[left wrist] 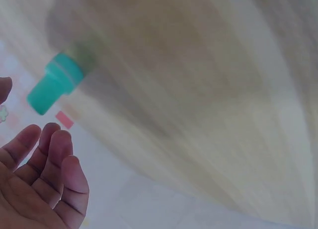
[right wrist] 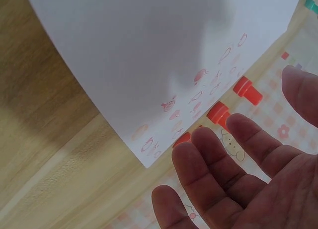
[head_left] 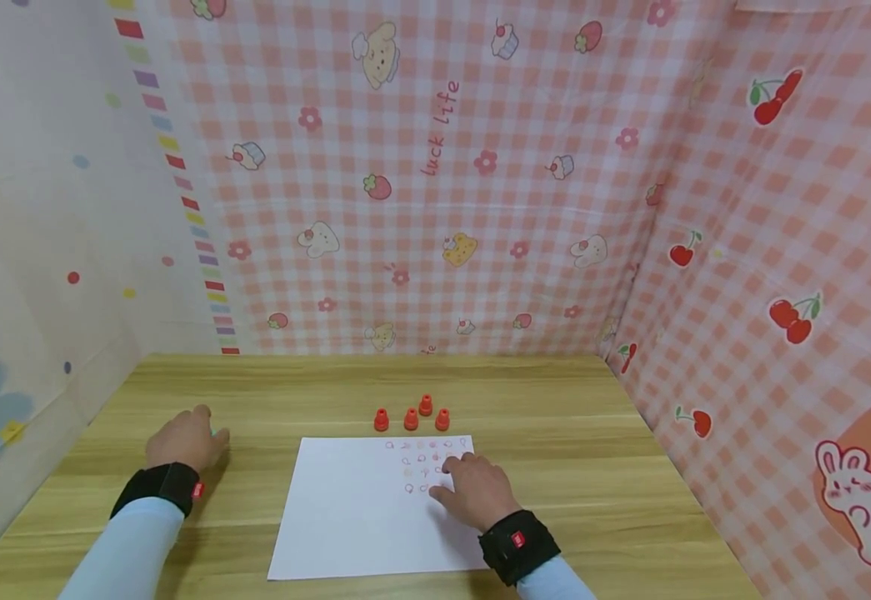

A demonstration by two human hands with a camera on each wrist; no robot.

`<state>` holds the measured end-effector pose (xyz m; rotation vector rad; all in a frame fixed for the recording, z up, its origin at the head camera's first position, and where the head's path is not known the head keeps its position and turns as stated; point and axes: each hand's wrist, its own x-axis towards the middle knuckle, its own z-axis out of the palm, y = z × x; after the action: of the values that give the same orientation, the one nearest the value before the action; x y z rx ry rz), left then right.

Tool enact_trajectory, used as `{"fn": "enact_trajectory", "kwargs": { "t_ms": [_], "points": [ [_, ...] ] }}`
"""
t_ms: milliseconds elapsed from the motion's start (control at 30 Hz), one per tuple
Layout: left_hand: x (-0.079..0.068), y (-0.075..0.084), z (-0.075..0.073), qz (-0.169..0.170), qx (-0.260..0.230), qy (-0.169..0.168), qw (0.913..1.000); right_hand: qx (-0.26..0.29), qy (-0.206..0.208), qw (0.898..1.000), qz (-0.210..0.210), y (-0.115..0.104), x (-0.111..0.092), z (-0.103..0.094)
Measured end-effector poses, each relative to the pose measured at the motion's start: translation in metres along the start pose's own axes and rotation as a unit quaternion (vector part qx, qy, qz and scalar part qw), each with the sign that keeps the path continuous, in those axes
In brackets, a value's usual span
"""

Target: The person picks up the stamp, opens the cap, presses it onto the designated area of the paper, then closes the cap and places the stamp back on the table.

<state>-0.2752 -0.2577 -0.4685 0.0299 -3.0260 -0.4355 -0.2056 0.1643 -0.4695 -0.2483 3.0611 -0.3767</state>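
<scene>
A teal stamp (left wrist: 57,82) stands on the table in the left wrist view. My left hand (head_left: 183,440) is just beside it, fingers loosely bent and apart from the stamp; in the head view the hand hides most of it. Over the right part of a white sheet of paper (head_left: 360,517) hovers my right hand (head_left: 478,490), its fingers spread with nothing between them. Small red and orange printed marks (right wrist: 200,76) run in rows across the sheet's upper right, partly hidden by the right hand in the head view.
Several red stamps stand behind the paper's far edge, one (head_left: 381,419) at the left of the group and one (head_left: 426,406) farther back. The wooden table (head_left: 570,467) ends at a checked cloth backdrop (head_left: 405,275), with cloth along both sides.
</scene>
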Motion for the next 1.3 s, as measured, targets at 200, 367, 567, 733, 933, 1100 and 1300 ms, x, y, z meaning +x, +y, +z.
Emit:
{"fn": "enact_trajectory", "kwargs": {
  "t_ms": [200,367,567,733,933,1100,1300],
  "points": [
    [0.001,0.012,-0.003,0.026,0.003,0.038,0.9990,0.003,-0.007,1.000,0.003,-0.001,0.001,0.000],
    [0.007,0.032,-0.005,0.052,0.001,0.052,0.9973,0.004,-0.001,1.000,-0.002,-0.001,0.000,0.000],
    [0.011,0.058,-0.001,0.069,0.002,0.036,0.9970,0.005,0.002,1.000,-0.007,-0.002,-0.001,0.000],
    [0.012,0.075,0.009,0.082,0.005,0.008,0.9966,0.002,0.002,1.000,-0.008,-0.003,-0.002,0.000],
    [0.016,0.093,0.027,0.101,0.004,-0.009,0.9949,0.001,0.002,1.000,-0.008,-0.002,-0.002,0.000],
    [0.017,0.112,0.035,0.117,0.008,-0.008,0.9930,0.000,0.000,1.000,-0.006,-0.002,-0.001,0.000],
    [0.018,0.133,0.038,0.139,0.022,-0.010,0.9899,-0.004,-0.003,1.000,-0.002,-0.002,-0.001,-0.001]
  ]
}}
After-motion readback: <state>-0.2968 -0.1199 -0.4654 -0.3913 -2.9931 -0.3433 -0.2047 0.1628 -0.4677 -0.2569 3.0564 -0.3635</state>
